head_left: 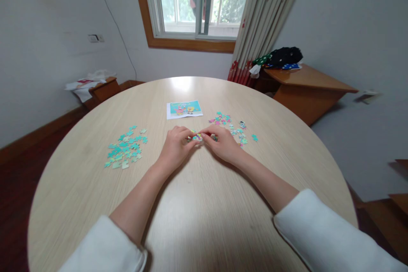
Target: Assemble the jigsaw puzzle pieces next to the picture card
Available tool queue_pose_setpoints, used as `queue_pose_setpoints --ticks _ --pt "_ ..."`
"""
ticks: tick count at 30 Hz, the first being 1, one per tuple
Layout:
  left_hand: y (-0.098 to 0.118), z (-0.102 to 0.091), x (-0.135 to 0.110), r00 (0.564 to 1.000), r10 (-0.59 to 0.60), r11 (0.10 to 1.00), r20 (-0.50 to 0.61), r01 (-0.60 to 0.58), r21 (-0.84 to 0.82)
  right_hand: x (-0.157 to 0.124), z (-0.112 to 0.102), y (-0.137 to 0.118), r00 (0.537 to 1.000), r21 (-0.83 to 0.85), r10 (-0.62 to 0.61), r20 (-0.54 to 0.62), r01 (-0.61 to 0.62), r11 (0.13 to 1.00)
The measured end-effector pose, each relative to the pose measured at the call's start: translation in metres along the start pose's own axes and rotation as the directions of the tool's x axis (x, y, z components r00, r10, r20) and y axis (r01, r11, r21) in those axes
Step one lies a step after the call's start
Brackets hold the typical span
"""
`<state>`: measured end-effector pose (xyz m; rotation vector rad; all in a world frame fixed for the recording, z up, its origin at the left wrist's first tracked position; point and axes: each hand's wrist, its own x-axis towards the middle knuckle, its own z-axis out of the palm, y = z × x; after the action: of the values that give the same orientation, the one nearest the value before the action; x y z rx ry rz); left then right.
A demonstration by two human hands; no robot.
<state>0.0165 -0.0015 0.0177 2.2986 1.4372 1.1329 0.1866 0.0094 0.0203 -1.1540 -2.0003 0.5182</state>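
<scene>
At the middle of the round table, my left hand (179, 142) and my right hand (220, 141) meet over a small cluster of colourful jigsaw puzzle pieces (197, 137). Fingers of both hands are closed around these pieces, pinching them from either side; my fingers hide part of them. Just beyond lies a reference picture (185, 109) with a pink and a yellow cartoon figure on turquoise. Loose pink and turquoise pieces (219, 119) are scattered past my right hand, with more mixed pieces (239, 131) to its right.
A spread of turquoise and pale puzzle pieces (126, 146) lies on the left of the wooden table (191, 221). One turquoise piece (254, 137) sits apart at the right. Behind stand a wooden cabinet (312, 80) with cloths (283, 57), a curtain and a window.
</scene>
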Motion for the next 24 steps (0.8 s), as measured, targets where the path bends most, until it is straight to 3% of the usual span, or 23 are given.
queue_pose_setpoints --ticks 9,19,24 --pt "-0.001 0.000 -0.001 1.000 -0.007 0.998 -0.025 0.006 -0.055 0.001 0.000 -0.002 0.998 0.075 0.059 -0.008 -0.058 0.996" --pt "-0.006 -0.006 0.001 0.955 -0.239 0.970 -0.178 0.228 -0.082 0.002 0.001 0.012 0.987 0.281 0.162 -0.018 -0.150 0.948" --pt "-0.006 -0.007 0.002 0.934 -0.287 0.958 -0.213 0.279 -0.070 0.002 0.002 0.015 0.979 0.334 0.201 -0.001 -0.189 0.923"
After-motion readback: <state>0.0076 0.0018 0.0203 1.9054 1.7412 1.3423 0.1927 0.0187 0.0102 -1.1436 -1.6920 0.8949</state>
